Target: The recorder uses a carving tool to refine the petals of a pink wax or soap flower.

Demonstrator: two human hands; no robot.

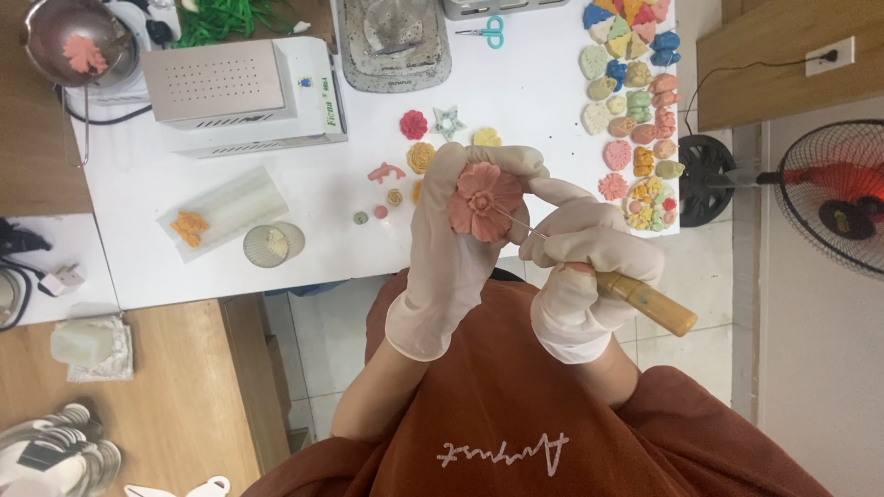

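Holding noted at frame centre: a pink flower-shaped piece (pixel 482 201) is cupped in the gloved left hand (pixel 451 248), fingers closed round its back, face turned up toward the camera. The gloved right hand (pixel 580 267) is closed on a wooden-handled needle tool (pixel 645 302); the handle runs out toward 4 o'clock, the thin metal point toward 10 o'clock, its tip resting on or just at the flower's face, near the centre. The flower thus lies at 10 o'clock from the right grip, along the tool's long axis. Both hands are held above the near edge of the white surface (pixel 350 198), touching each other.

Containers recorded:
- At 11 o'clock, a metal bowl (pixel 78 41) holding one pink moulded piece.
- At 12 o'clock, a grey speckled tray (pixel 354 55) with a pale lump in it.
- At 9 o'clock, a clear flat packet (pixel 226 212) with orange pieces at one end; just beside it, a small round mesh dish (pixel 273 245).

At 2 o'clock, many coloured moulded shapes (pixel 635 101) are laid out in rows. Small scissors (pixel 488 31) lie at 12 o'clock.
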